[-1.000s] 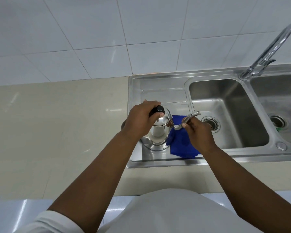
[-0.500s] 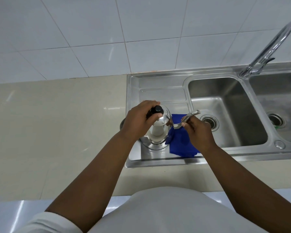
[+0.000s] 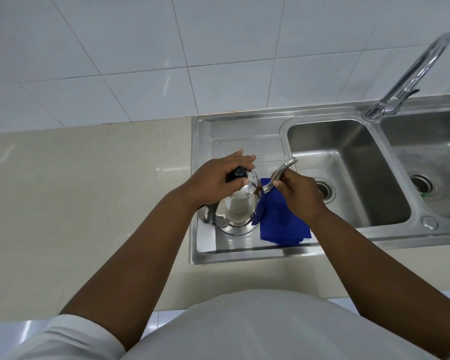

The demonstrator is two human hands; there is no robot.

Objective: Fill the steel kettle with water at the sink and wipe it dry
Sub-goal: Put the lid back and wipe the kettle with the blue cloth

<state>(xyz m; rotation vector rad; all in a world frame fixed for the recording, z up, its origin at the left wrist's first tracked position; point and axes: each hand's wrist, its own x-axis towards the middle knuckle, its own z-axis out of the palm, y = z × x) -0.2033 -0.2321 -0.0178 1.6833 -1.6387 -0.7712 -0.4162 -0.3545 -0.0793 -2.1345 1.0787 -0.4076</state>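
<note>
A polished steel kettle stands upright on the sink's drainboard. My left hand sits over its top, with thumb and fingers around the black lid knob. My right hand grips the kettle's curved steel handle, which sticks up to the right. A blue cloth lies flat on the drainboard just right of the kettle, partly under my right hand.
The left sink basin with its drain lies right of the drainboard; a second basin is further right. A curved tap rises behind them. Beige counter stretches to the left, white tiled wall behind.
My left hand's fingers have spread a little further over the lid knob. Kettle, cloth and right hand stay where they were.
</note>
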